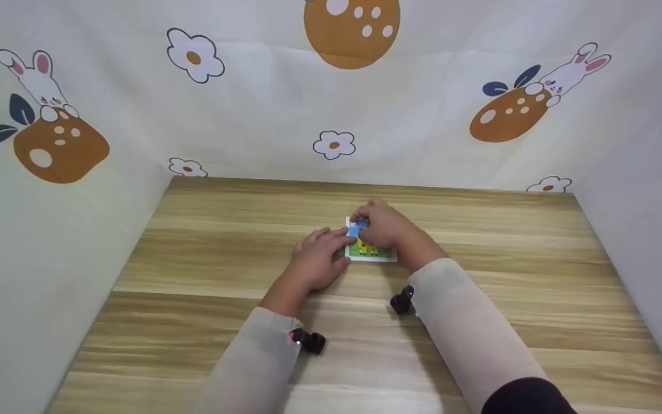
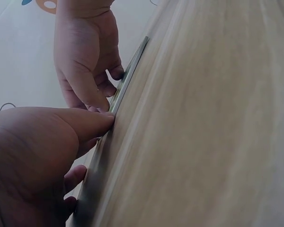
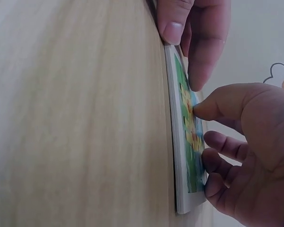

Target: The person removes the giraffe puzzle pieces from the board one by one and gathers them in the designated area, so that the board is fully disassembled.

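Observation:
A small flat picture board (image 1: 372, 259) with a white border lies on the table. Its picture (image 3: 190, 156) has yellow figures on green, with blue above. My left hand (image 1: 319, 259) rests at the board's left side; its thumb (image 3: 173, 30) sits at the near corner and a finger reaches over the picture. From the right, my right hand (image 1: 385, 225) bends over the board's upper part. Its thumb and several bent fingertips touch the picture, spaced apart, in the right wrist view. Seen from the left wrist, the board (image 2: 132, 71) shows nearly edge-on, partly behind the hands.
The wood-grain table (image 1: 204, 241) runs back to a pale curtain (image 1: 262, 115) printed with rabbits, oranges and flowers, which also hangs at both sides. Small black cameras (image 1: 311, 341) are strapped at both sleeves.

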Available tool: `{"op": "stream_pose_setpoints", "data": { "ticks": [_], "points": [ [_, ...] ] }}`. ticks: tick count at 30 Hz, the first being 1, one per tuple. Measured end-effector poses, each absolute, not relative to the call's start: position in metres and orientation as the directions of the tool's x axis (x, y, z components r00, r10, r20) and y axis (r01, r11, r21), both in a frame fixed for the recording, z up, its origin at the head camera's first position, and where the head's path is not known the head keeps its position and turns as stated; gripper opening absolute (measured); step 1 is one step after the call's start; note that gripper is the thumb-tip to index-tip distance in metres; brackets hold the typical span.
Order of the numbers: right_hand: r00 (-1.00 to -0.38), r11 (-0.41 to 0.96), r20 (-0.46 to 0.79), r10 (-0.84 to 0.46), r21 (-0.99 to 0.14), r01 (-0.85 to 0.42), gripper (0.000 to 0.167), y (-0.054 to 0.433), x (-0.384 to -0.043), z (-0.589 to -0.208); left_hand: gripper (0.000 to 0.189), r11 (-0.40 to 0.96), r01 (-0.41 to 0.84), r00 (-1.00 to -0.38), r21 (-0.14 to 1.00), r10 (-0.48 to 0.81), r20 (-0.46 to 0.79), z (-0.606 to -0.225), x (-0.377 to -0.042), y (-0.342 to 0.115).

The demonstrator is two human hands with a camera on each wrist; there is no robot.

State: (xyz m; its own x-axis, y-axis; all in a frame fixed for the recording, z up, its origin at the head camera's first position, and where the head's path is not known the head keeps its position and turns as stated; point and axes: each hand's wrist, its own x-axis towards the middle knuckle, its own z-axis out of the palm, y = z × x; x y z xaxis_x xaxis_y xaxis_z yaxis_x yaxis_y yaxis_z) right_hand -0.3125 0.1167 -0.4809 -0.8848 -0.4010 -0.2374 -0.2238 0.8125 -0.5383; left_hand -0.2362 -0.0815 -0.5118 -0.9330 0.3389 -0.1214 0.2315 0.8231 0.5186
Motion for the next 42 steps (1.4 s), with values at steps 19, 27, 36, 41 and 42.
{"op": "stream_pose_setpoints", "data": {
  "ticks": [19, 27, 36, 41, 42],
  "points": [
    [-0.872, 0.781, -0.272, -0.406, -0.599, -0.177, 0.036, 0.117, -0.32, -0.481, 0.049, 0.831, 0.245, -0.93, 0.499, 0.347, -0.12, -0.511, -0.237, -0.082],
    [-0.897, 0.741, -0.221, -0.382, -0.653, -0.154, 0.034, 0.118, -0.321, -0.487, 0.05, 0.835, 0.239, -0.93, 0.496, 0.343, -0.13, -0.509, -0.236, -0.083],
    [-0.944, 0.678, -0.167, -0.286, -0.731, -0.076, 0.037, 0.153, -0.317, -0.486, 0.049, 0.847, 0.223, -0.931, 0.483, 0.332, -0.153, -0.509, -0.236, -0.08],
    [-0.963, 0.674, -0.182, -0.201, -0.739, -0.001, 0.036, 0.183, -0.313, -0.481, 0.05, 0.855, 0.204, -0.934, 0.477, 0.316, -0.168, -0.51, -0.235, -0.079],
    [-0.965, 0.671, -0.183, -0.185, -0.741, 0.012, 0.036, 0.188, -0.312, -0.479, 0.05, 0.854, 0.2, -0.934, 0.479, 0.315, -0.171, -0.51, -0.235, -0.079]
  ]
}}
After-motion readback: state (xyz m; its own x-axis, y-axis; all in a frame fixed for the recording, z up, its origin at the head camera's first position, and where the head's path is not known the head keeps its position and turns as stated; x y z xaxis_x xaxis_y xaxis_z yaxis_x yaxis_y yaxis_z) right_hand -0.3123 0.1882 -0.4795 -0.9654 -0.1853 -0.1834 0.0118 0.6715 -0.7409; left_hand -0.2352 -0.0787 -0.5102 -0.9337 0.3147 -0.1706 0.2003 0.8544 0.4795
